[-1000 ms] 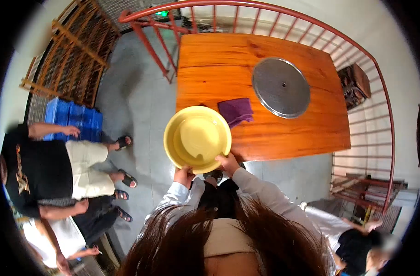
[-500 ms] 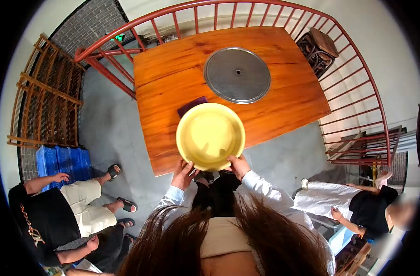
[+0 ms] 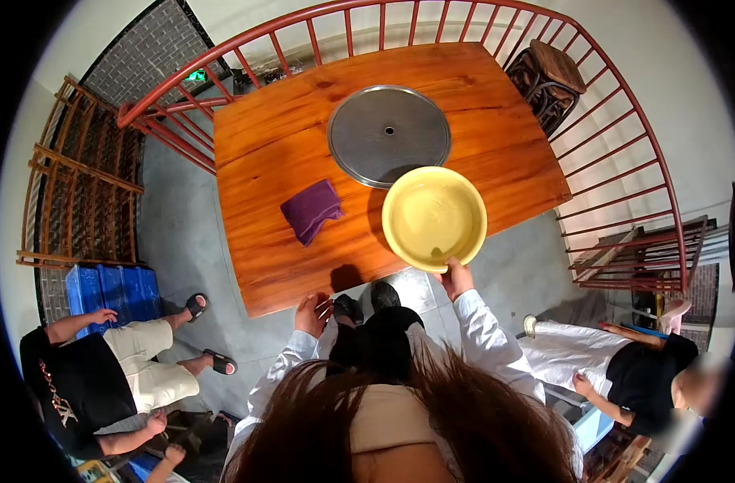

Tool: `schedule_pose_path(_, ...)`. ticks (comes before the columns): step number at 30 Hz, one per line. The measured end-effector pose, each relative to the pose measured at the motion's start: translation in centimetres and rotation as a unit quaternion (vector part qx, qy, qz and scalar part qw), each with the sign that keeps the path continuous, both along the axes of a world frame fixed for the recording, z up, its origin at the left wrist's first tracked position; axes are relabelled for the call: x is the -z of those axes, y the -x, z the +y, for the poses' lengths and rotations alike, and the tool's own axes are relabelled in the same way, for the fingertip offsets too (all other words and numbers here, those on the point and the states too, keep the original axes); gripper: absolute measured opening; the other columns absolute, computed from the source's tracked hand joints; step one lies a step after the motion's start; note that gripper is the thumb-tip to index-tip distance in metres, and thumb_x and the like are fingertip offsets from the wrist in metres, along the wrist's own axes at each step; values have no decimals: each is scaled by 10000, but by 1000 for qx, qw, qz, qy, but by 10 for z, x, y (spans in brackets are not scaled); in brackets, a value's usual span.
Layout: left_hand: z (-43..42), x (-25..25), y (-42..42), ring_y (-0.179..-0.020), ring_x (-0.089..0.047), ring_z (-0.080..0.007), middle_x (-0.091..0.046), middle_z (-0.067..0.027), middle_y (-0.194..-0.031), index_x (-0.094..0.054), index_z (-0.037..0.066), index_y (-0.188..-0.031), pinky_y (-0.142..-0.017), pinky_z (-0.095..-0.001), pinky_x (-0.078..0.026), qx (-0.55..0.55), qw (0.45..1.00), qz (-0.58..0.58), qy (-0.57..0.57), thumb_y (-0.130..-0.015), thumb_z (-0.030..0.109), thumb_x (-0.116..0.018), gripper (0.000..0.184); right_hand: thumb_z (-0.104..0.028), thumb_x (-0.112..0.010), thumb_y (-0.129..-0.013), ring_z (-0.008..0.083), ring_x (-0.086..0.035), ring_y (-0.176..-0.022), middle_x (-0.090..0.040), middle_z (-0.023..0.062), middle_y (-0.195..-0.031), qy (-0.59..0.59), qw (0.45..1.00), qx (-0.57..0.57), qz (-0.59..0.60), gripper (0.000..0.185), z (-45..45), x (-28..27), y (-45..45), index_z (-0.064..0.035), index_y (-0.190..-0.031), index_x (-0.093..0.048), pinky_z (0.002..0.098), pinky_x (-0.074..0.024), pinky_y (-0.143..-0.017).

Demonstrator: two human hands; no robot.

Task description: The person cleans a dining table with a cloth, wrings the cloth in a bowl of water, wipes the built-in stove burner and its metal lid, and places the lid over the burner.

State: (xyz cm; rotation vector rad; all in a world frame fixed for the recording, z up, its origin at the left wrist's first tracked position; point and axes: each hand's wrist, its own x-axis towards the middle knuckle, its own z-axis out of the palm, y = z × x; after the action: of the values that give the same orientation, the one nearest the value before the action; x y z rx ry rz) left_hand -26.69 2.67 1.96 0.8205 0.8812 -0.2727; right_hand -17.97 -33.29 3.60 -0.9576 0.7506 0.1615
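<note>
A yellow basin [image 3: 434, 217] with clear liquid in it is at the front right part of the wooden table [image 3: 496, 161]. My right hand [image 3: 456, 278] grips its near rim, thumb over the edge. My left hand [image 3: 312, 315] is off the basin, just in front of the table's near edge, with its fingers apart and nothing in them. A folded purple cloth [image 3: 312, 211] lies on the table, left of the basin. Behind the basin, a round metal plate [image 3: 389, 135] with a small central hole is set in the tabletop.
A red railing [image 3: 349, 36] curves behind and right of the table. Stacked stools [image 3: 548, 80] stand by it. Wooden racks [image 3: 85, 177] and blue crates [image 3: 113, 294] are at the left. One person [image 3: 81, 378] is at the left, another [image 3: 609, 366] at the right.
The basin has moved right, uncovering the purple cloth. My left hand has let go of the rim, while my right hand has kept its hold. The view has shifted too.
</note>
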Motion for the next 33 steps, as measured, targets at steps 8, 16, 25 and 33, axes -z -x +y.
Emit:
schedule_pose_path(8, -22, -7, 3, -906, -630, -235, -626, -98, -984, -563, 51, -1026, -742, -355, -528, -2, 1000, 13, -20, -951, 219, -507, 192, -61, -446, -882, 299, -639, -987, -589, 171, -1130, -17, 1000, 3, 2, 332, -40, 55, -26, 46, -1196, -443, 379, -599, -745)
schedule_pose_path(16, -36, -8, 3, -855, -641, -211, -634, -85, -937, -579, 58, -994, -717, -334, -535, -6, 999, 16, -31, -951, 214, -510, 176, -11, -467, -872, 282, -654, -826, -593, 164, -1039, -55, 997, 51, -5, 306, -33, 42, -35, 38, -1172, -439, 349, -583, -574)
schedule_pose_path(25, -51, -9, -1, -855, -626, -213, -621, -80, -926, -565, 53, -1009, -713, -340, -524, -4, 998, 31, -61, -956, 231, -507, 195, -187, -585, -897, 305, -633, -970, -578, 166, -1143, -72, 994, -41, -67, 420, -44, 63, -32, 40, -1230, -467, 414, -586, -792)
schedule_pose_path(33, -38, 9, -33, -1183, -484, -299, -516, -180, -1255, -453, 11, -1261, -1029, -382, -362, 184, 823, -75, -532, -821, 104, -625, 482, -272, -706, -835, 288, -612, -953, -565, 150, -1077, -25, 975, -223, 2, 466, 38, 14, 26, -50, -1170, -470, 441, -537, -810)
